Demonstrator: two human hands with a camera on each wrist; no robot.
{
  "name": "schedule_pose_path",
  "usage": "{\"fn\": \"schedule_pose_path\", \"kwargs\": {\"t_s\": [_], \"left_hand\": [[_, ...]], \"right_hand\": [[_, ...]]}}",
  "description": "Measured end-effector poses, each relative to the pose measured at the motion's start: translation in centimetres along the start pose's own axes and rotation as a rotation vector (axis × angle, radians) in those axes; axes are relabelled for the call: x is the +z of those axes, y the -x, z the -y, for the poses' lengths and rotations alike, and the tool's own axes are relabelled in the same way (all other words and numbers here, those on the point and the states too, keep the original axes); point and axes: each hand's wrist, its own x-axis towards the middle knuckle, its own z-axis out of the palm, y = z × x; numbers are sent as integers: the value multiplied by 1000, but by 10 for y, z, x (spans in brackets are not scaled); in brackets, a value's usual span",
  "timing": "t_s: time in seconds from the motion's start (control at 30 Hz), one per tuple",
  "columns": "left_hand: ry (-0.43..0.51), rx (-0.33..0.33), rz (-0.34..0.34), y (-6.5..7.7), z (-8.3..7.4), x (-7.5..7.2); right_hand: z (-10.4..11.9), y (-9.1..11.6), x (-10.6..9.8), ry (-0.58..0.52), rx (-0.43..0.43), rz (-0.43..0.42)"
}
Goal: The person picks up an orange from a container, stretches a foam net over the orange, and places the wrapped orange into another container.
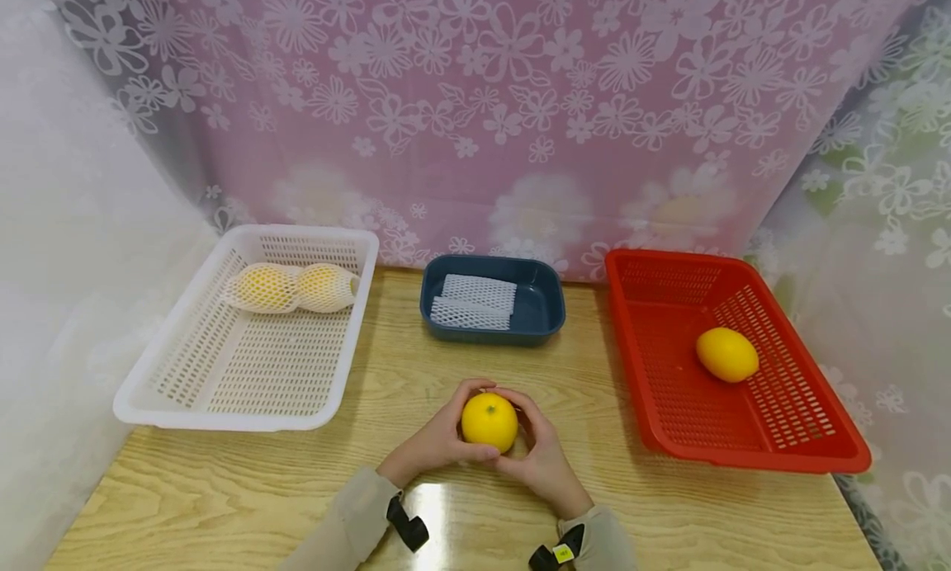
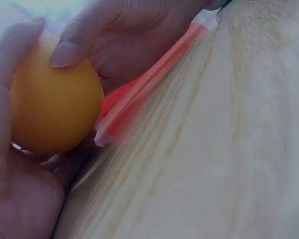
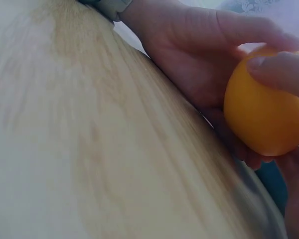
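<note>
A yellow lemon (image 1: 489, 422) is held between both hands above the front middle of the wooden table, its green stem end facing up. The left hand (image 1: 448, 432) curls round its left side, thumb at the front. From the right, the right hand (image 1: 541, 447) curls round it, its thumb near the left one. In the left wrist view the bare skin of the lemon (image 2: 57, 102) shows between the hands. The right wrist view shows the lemon (image 3: 266, 107) too, with a thumb across its upper part. Some fingertips are hidden behind the fruit.
A white basket (image 1: 275, 422) at left holds two yellow fruits in foam nets (image 1: 265, 288). Behind the hands, a dark blue tray (image 1: 538, 307) contains white foam net sleeves (image 1: 475, 303). One bare lemon (image 1: 727, 355) lies in the red basket (image 1: 646, 373) at right. A flowered curtain (image 1: 483, 142) hangs behind.
</note>
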Motion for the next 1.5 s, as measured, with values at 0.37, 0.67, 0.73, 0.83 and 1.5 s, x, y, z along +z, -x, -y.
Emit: {"fn": "schedule_pose_path", "kwargs": {"t_s": [0.37,0.67,0.73,0.83,1.5], "left_hand": [[-44,73,15,-2,1,0],[-92,41,11,0,1,1],[-74,27,10,0,0,2],[-52,21,5,0,-2,2],[-99,24,11,-3,-2,2]], "right_hand": [[21,-2,-1,-12,16,-15],[2,1,-2,-58,-19,41],[-3,1,-3,-115,-50,58],[-7,-2,-6,-249,-129,83],[60,-115,-45,-132,-18,-264]]}}
